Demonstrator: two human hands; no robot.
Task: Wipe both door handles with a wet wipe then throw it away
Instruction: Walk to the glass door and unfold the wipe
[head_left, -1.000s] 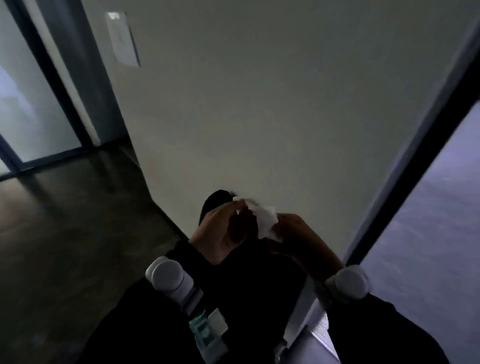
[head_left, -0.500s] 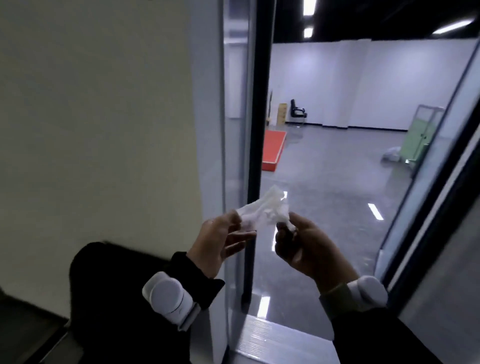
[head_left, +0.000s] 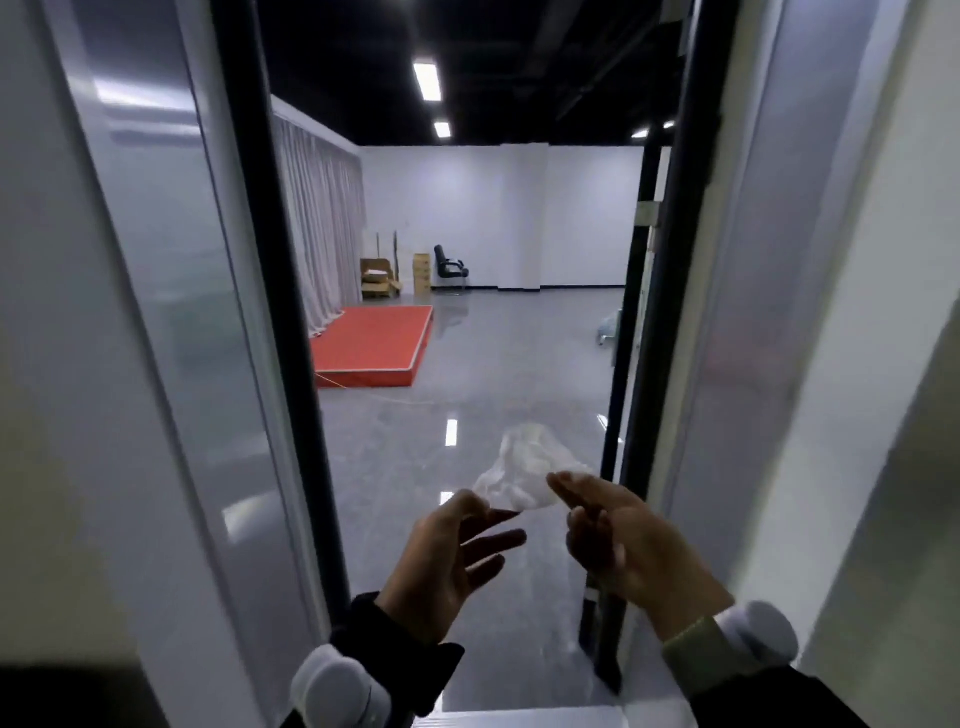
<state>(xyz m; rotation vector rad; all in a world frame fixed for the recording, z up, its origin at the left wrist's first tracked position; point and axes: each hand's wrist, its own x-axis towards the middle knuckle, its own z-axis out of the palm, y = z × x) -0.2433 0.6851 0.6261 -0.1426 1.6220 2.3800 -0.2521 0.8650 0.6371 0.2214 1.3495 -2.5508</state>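
A crumpled white wet wipe (head_left: 524, 470) is held up in front of me between both hands. My left hand (head_left: 452, 566) pinches its lower left corner with thumb and forefinger, the other fingers spread. My right hand (head_left: 623, 545) grips its right side with the fingertips. Both hands are raised in an open doorway between a frosted glass panel with a dark frame (head_left: 270, 312) on the left and a dark door edge (head_left: 660, 312) on the right. No door handle shows clearly.
Beyond the doorway lies a large room with a glossy grey floor (head_left: 467, 395). A red platform (head_left: 374, 338) sits at the left, with cardboard boxes (head_left: 379, 278) and a black chair (head_left: 449, 267) by the far wall. White walls flank me.
The view has swung up from the dark floor and wall to face straight through the doorway. The hands have stayed together on the wipe, spreading it slightly wider.
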